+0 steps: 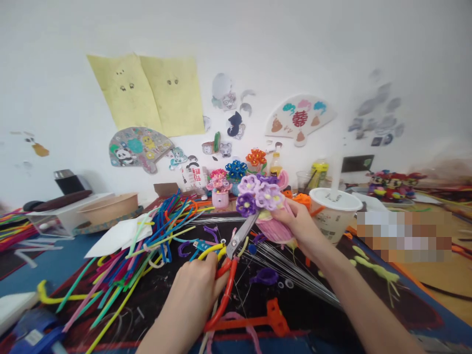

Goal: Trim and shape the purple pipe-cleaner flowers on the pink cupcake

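My left hand (190, 290) is closed on red-handled scissors (236, 241). Their blades point up and right, the tips at the flowers' lower edge; whether they touch cannot be told. My right hand (300, 221) grips a pink pipe-cleaner flowerpot (275, 227) from its right side, holding it above the mat. Light and dark purple pipe-cleaner flowers (269, 195) with pale centres crowd its top. A yellow pipe cleaner (210, 250) shows beside my left fingers. Below lie a dark purple curled piece (267, 276) and an orange pipe-cleaner piece (276, 317).
Loose coloured pipe cleaners (125, 265) and a white paper (118, 236) lie to the left. Thin wires (295, 270) cross the dark mat. A lidded cup (334, 211) stands right of my right hand. Blue flowers (236, 169) and a small pink pot (220, 199) stand near the wall.
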Demonstrator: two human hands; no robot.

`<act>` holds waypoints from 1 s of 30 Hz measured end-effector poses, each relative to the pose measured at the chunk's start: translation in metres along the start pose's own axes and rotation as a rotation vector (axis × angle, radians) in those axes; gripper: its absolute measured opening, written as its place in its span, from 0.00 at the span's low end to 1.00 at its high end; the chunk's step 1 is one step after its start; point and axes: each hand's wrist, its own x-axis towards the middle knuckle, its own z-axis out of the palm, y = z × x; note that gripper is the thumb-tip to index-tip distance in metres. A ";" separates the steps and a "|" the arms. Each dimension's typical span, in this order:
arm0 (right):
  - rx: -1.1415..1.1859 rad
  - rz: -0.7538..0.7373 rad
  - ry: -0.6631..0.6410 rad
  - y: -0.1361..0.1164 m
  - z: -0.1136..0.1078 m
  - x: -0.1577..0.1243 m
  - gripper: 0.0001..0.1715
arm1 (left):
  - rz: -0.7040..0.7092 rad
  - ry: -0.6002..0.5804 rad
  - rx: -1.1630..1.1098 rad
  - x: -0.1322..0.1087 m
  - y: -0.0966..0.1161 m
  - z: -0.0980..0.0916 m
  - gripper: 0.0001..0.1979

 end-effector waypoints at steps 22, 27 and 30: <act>-0.037 0.006 -0.026 -0.001 -0.004 0.001 0.30 | 0.080 0.108 -0.172 -0.005 -0.009 0.001 0.17; -0.090 -0.068 0.049 -0.002 -0.001 0.002 0.31 | 0.103 0.044 -0.151 -0.007 -0.003 -0.001 0.17; -0.120 -0.112 0.123 -0.002 0.000 0.001 0.34 | 0.065 -0.018 -0.116 -0.009 0.002 -0.004 0.17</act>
